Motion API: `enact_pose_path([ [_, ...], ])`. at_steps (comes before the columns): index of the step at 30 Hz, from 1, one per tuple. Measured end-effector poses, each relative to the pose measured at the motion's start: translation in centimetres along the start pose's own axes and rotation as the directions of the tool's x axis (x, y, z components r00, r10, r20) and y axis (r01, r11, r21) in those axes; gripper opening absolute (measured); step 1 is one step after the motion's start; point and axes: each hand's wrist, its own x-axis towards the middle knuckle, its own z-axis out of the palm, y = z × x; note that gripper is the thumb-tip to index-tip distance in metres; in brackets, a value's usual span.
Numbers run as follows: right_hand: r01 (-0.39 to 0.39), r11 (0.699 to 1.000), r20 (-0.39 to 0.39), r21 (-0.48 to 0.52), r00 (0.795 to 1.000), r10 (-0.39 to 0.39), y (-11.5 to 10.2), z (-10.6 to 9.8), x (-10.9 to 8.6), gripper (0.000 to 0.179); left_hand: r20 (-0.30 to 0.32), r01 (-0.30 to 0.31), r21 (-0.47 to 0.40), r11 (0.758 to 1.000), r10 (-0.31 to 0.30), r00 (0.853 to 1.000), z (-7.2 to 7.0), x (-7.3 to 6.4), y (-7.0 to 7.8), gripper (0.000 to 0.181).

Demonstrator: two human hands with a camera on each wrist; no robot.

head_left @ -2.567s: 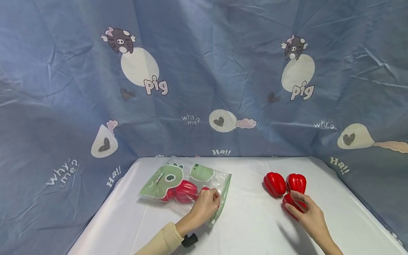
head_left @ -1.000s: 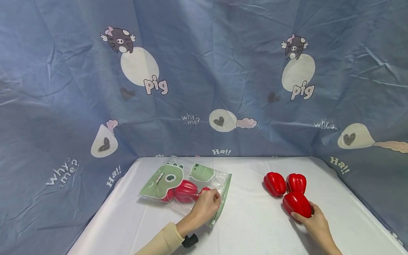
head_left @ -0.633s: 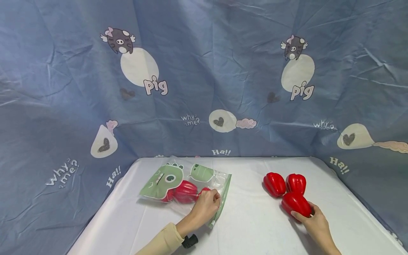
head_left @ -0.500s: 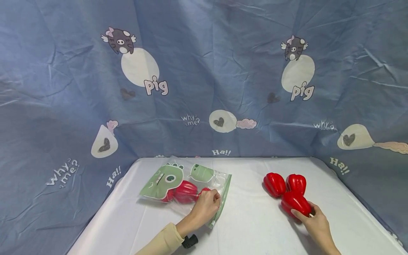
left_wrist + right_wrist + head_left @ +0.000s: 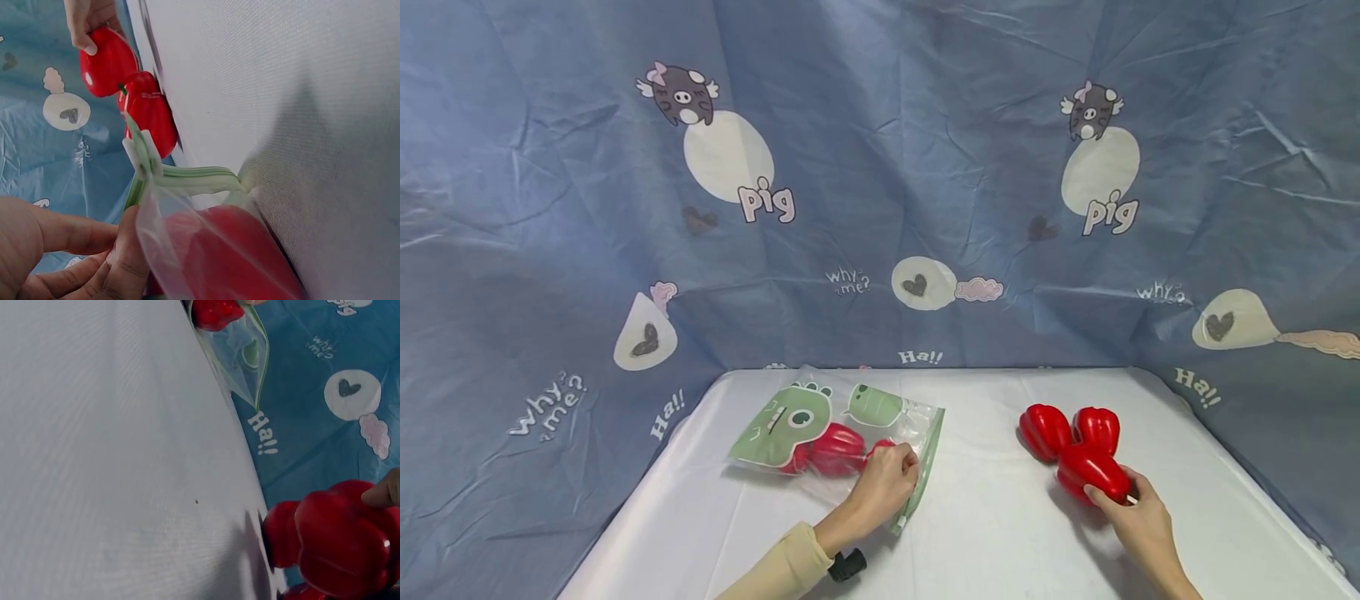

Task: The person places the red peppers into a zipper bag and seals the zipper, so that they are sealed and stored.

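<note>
My left hand [image 5: 880, 483] pinches the green-edged mouth of a clear zip bag [image 5: 872, 408] printed with green cartoon figures. Inside the bag lie red bell peppers [image 5: 837, 450], partly covered by the print and my hand. In the left wrist view a white slider [image 5: 142, 156] sits at one end of the zip strip, and the mouth gapes. On the right, my right hand [image 5: 1142, 517] grips a red bell pepper [image 5: 1092, 471] between thumb and fingers, raised off the table. Just behind it, two more bell peppers [image 5: 1045, 432] rest on the cloth.
A white cloth [image 5: 985, 500] covers the table, with open surface between the bag and the loose peppers. Blue printed fabric [image 5: 850, 208] hangs around the back and sides. A small black object [image 5: 847, 565] shows beside my left wrist.
My right hand came down onto the front bell pepper, took hold of it, and has now raised it slightly, back and to the left. The left hand and the bag stay put.
</note>
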Motion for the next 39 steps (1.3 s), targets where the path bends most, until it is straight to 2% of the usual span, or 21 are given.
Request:
enact_pose_path([
  [9, 0.010, 1.000, 0.010, -0.022, 1.000, -0.010, -0.6, 0.4, -0.3, 0.092, -0.003, -0.012, 0.011, 1.000, 0.012, 1.000, 0.1, 0.0, 0.0, 0.009],
  [19, 0.051, 0.999, 0.070, 0.003, 0.996, -0.051, -1.4, 0.7, -0.2, 0.086, -0.005, -0.015, 0.026, 1.000, 0.015, 1.000, 0.0, 0.0, 0.0, 0.010],
  [26, 0.123, 0.992, 0.088, -0.014, 0.989, -0.121, -2.2, 1.0, -0.6, 0.083, 0.000, -0.011, 0.020, 1.000, 0.011, 1.000, 0.0, -0.1, -0.1, 0.012],
  [39, 0.214, 0.975, 0.104, 0.066, 0.970, -0.220, -3.2, 2.6, -0.5, 0.080, -0.001, -0.003, 0.019, 1.000, 0.003, 1.000, -0.1, 0.0, 0.0, 0.011],
])
